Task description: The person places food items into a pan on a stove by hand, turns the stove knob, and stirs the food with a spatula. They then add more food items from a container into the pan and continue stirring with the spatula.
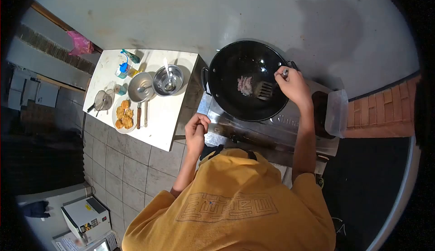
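The stove (267,131), a steel unit standing against the grey wall, is seen from above, with a black wok (247,85) set on its burner. The wok is wide and round-bottomed, so it could be rocked or slid on the burner if it is pushed sideways while nothing steadies it; neither of its 2 side handles is gripped.

To the left, just beside the stove, a white worktop (158,128) carries a plate of fried pieces (124,115), a steel bowl (168,80) with a spoon in it, a ladle (140,87), a small strainer (102,100) and some bottles at the far edge. The plate lies near the front-left edge and could be knocked off by a careless reach.

The left hand (196,128) is held clenched over the front-left corner of the stove; whether anything is grasped in it cannot be told. Being close to hot steel, it could be burned if lowered.

The right hand (293,85) is closed around the handle of a slotted spatula (265,89), whose blade rests on the wok floor. This hand sits right over the rim, where spitting oil could reach it.

A small pinkish heap of food (245,84) lies at the wok's centre, just left of the blade. Being so little in so large a pan, it could be scorched quickly if left unturned.
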